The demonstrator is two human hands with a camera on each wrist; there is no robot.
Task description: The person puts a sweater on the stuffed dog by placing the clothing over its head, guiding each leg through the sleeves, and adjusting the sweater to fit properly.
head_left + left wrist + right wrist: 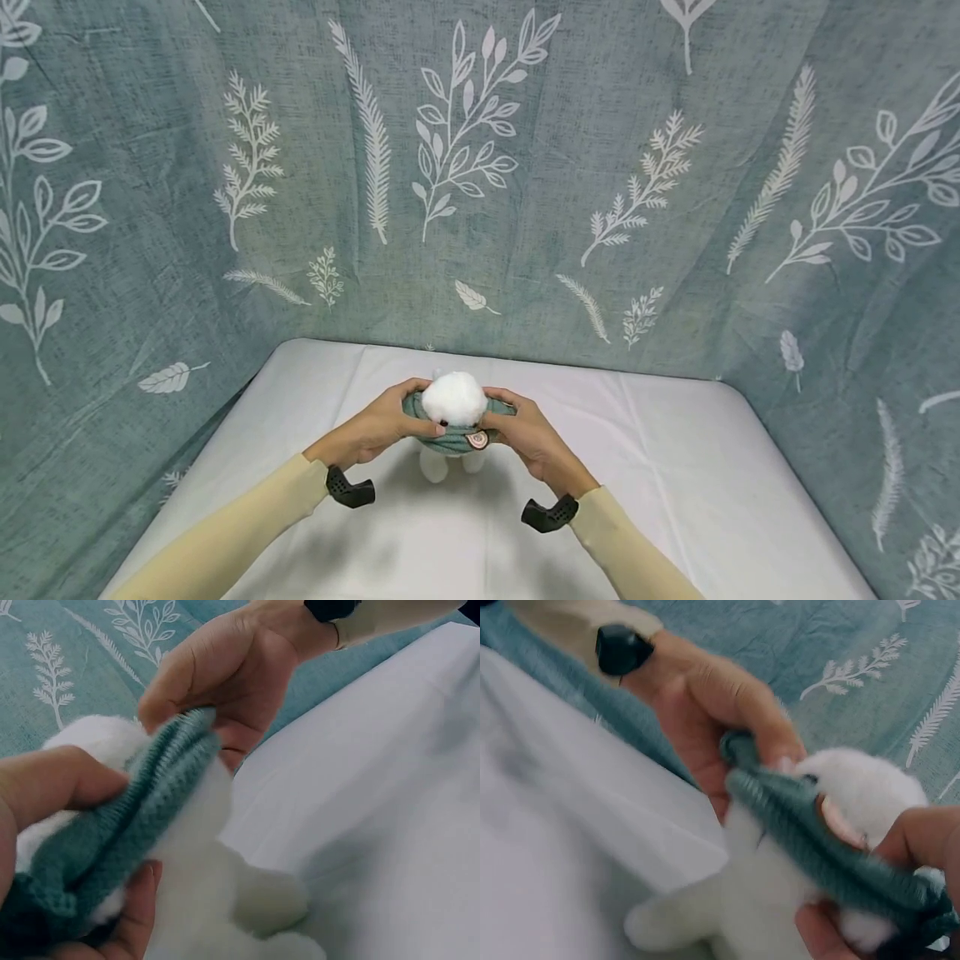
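A white plush toy (454,397) stands on the white surface, its rounded head poking up through a green knitted piece (446,442). A round, light patch (477,439) is on the front of the knit, and a dark eye shows just above its edge. My left hand (375,427) pinches one side of the knit between thumb and fingers. On the opposite side, my right hand (531,433) grips it likewise. Both wrist views show the knit stretched as a folded band (142,802) across the toy, above its stubby white limbs (679,911).
A white-covered table (600,467) lies beneath the toy. Green-blue fabric (480,208) with white leaf prints hangs behind and along both sides. Each wrist wears a black device, seen on the left (349,487) and right (550,514).
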